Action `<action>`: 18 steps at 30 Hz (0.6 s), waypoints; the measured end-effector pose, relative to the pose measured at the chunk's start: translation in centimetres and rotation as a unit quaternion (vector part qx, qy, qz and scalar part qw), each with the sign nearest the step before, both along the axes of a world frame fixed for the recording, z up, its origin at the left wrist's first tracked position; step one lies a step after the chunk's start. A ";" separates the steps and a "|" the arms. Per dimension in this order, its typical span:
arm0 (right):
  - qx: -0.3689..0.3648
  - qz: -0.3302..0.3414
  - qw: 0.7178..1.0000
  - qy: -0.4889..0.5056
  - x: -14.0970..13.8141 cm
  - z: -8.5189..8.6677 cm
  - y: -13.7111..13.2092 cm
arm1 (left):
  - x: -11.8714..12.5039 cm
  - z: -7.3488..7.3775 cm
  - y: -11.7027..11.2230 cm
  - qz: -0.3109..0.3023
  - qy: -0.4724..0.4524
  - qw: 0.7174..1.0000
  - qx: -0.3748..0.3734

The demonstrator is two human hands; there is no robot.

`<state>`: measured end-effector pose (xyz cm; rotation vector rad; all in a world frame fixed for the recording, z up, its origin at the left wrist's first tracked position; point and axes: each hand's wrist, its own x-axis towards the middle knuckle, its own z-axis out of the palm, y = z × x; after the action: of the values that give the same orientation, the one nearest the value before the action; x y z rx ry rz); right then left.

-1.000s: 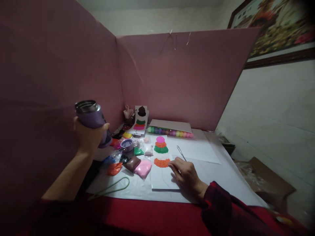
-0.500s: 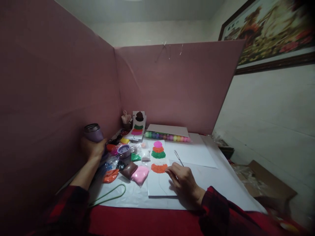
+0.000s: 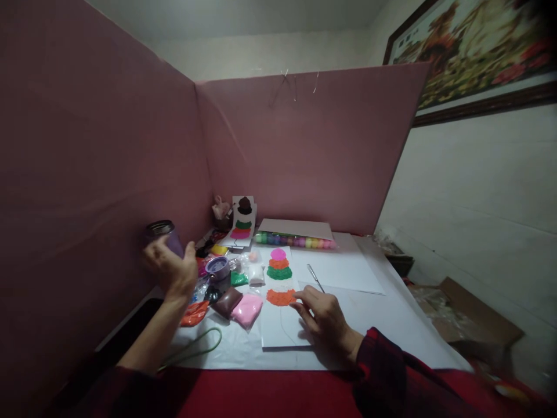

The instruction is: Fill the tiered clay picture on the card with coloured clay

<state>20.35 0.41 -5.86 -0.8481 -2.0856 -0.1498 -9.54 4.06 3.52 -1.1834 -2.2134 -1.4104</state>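
Note:
My left hand (image 3: 172,268) is slightly blurred in front of a purple vacuum flask (image 3: 174,242) that stands uncapped at the left. Its thumb is apart from the fingers and it does not grip the flask; whether the fingertips touch it I cannot tell. My right hand (image 3: 324,316) rests on a white sheet (image 3: 278,337), with thumb and forefinger nearly together at the right end of an orange clay shape (image 3: 281,298). What they pinch, if anything, is too small to make out. Above on the sheet are green (image 3: 279,273), orange and pink clay shapes.
Bags of clay, pink (image 3: 247,309) and brown (image 3: 228,302) among them, lie left of the sheet near a purple lid (image 3: 217,267). A pen (image 3: 315,277) lies right of it. A finished-looking clay picture (image 3: 242,223) leans behind. Pink partitions (image 3: 304,151) enclose the back and left.
My left hand has loosened from the flask; its thumb now points up and away from it. My right hand stays at the orange clay with hardly any movement.

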 end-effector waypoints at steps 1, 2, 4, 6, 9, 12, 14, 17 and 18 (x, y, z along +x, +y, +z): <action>-0.003 0.000 1.000 0.006 0.0 -0.1 0.1 | 0.7 -0.4 0.0 -0.023 0.014 0.996 -0.080; -0.007 -0.001 1.000 0.009 0.0 -0.1 0.1 | 1.4 -1.0 0.1 -0.047 0.015 0.991 -0.124; -0.013 -0.006 1.000 0.011 0.0 -0.1 0.1 | 2.4 -2.2 0.6 -0.080 0.015 0.980 -0.181; -0.017 -0.012 1.000 0.007 0.1 -0.1 0.1 | 2.8 -3.3 1.3 -0.093 0.009 0.973 -0.213; -0.020 -0.010 1.000 -0.007 0.1 -0.2 0.2 | 2.6 -4.4 2.2 -0.099 -0.013 0.967 -0.236; -0.022 -0.006 1.000 -0.016 0.1 -0.3 0.2 | 1.9 -4.6 2.8 -0.108 -0.053 0.964 -0.238; -0.025 -0.006 1.000 -0.013 0.1 -0.2 0.3 | 1.6 -4.4 3.0 -0.110 -0.085 0.965 -0.222; -0.029 0.000 1.000 -0.003 0.0 -0.2 0.2 | 1.6 -3.8 2.8 -0.113 -0.124 0.973 -0.158; -0.029 0.003 1.000 0.000 0.0 -0.2 0.2 | 1.7 -3.4 2.6 -0.120 -0.134 0.975 -0.128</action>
<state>20.36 0.64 -6.02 -0.8772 -2.1007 -0.0863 -7.86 6.66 0.17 -1.4649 -2.5717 -1.4850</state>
